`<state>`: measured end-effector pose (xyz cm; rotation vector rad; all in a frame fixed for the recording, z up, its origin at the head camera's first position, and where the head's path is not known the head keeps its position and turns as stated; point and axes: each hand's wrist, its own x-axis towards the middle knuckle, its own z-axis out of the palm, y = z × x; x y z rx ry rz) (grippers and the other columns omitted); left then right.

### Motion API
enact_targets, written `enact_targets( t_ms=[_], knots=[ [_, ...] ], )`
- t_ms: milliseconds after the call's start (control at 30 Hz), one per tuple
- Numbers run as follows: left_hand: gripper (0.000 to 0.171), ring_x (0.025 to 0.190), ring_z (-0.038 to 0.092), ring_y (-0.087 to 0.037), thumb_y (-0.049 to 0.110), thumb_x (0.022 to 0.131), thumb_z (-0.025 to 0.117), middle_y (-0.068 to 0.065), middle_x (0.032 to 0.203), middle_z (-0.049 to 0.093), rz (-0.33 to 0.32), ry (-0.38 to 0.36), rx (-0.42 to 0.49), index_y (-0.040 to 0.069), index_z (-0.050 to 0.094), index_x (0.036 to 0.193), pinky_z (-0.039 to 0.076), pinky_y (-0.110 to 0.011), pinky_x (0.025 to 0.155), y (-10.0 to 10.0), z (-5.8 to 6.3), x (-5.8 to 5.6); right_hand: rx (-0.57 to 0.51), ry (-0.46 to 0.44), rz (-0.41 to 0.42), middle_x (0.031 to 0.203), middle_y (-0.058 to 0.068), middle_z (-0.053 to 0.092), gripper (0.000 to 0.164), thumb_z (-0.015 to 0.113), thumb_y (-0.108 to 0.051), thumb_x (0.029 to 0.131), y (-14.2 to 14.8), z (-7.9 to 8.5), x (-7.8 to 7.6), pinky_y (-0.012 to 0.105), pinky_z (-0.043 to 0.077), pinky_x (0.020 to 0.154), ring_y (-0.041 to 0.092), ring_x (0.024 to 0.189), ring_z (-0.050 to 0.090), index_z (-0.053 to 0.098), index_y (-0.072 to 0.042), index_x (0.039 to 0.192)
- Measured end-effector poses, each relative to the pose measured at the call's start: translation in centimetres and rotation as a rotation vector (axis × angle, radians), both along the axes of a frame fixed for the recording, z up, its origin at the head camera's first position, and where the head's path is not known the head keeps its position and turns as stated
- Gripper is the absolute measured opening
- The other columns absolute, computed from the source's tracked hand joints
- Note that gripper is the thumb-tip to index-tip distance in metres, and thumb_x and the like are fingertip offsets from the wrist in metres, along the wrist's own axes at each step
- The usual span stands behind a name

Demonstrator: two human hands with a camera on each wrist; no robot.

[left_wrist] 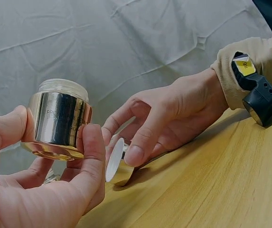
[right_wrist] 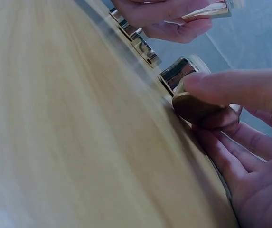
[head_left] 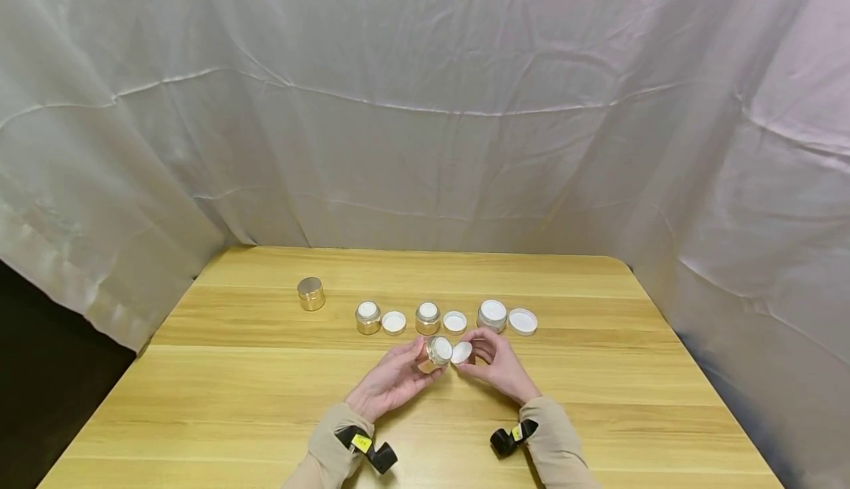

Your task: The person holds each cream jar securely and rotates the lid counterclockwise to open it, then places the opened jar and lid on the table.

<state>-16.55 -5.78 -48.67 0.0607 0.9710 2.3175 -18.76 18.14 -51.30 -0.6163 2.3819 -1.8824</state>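
While an open gold cosmetic jar (head_left: 428, 357) is being gripped above the bench (head_left: 265, 400) by the left hand (head_left: 390, 383), a lid (head_left: 461, 352) is being pinched alongside by the right hand (head_left: 498, 365); level handling is being advised.

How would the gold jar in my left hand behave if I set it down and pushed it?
The gold jar looks rigid, since its outline seems undented where the fingers grip it. Its mirror-like side might be slippery. Being squat and wide-bottomed, it would probably slide rather than tip if set upright and nudged low.
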Motion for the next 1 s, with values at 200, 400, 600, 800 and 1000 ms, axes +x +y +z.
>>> enact_targets(
  t_ms=[200,400,600,800,1000],
  knots=[
    [0.046,0.119,0.059,-0.016,0.026,0.103,0.054,-0.007,0.129,0.057,-0.011,0.004,0.014,0.000,0.046,0.141,0.052,-0.029,0.109,-0.1,0.0,-0.1,0.064,0.096,-0.039,0.116,0.023,0.067,0.047,0.083,0.004,0.074,-0.3,-0.2,-0.1,0.018,0.054,0.101,0.025,0.112,0.065,0.059,0.006,0.115],
    [0.042,0.120,0.058,-0.018,0.019,0.103,0.054,-0.012,0.132,0.050,0.014,-0.014,0.029,0.000,0.045,0.139,0.051,-0.030,0.111,-0.1,0.0,-0.1,0.181,0.161,-0.093,0.112,0.018,0.069,0.051,0.085,0.004,0.072,-0.6,0.0,0.1,0.035,0.059,0.095,0.033,0.105,0.066,0.062,0.002,0.118],
    [0.056,0.122,0.056,-0.018,0.012,0.102,0.055,-0.014,0.136,0.044,0.034,-0.001,0.051,-0.005,0.028,0.149,0.051,-0.032,0.112,-0.2,-0.1,-0.2,0.243,0.187,-0.120,0.109,0.024,0.068,0.053,0.081,0.010,0.072,-1.3,0.9,0.7,0.042,0.059,0.090,0.041,0.099,0.065,0.059,0.008,0.120],
    [0.059,0.121,0.060,-0.016,0.004,0.102,0.052,-0.012,0.136,0.046,0.037,0.022,0.074,-0.006,0.022,0.151,0.049,-0.035,0.114,-0.3,0.0,-0.2,0.250,0.156,-0.165,0.105,0.013,0.069,0.063,0.086,0.004,0.068,-1.4,0.6,0.4,0.020,0.051,0.077,0.020,0.087,0.059,0.061,-0.001,0.125],
    [0.036,0.120,0.061,-0.016,0.002,0.101,0.053,-0.006,0.129,0.053,0.043,0.013,0.091,0.002,0.040,0.134,0.050,-0.035,0.113,-0.3,0.1,-0.2,0.268,0.175,-0.203,0.099,0.009,0.067,0.069,0.089,0.002,0.064,-1.8,0.0,0.3,0.018,0.044,0.068,0.010,0.078,0.050,0.060,-0.002,0.127]
  ],
)
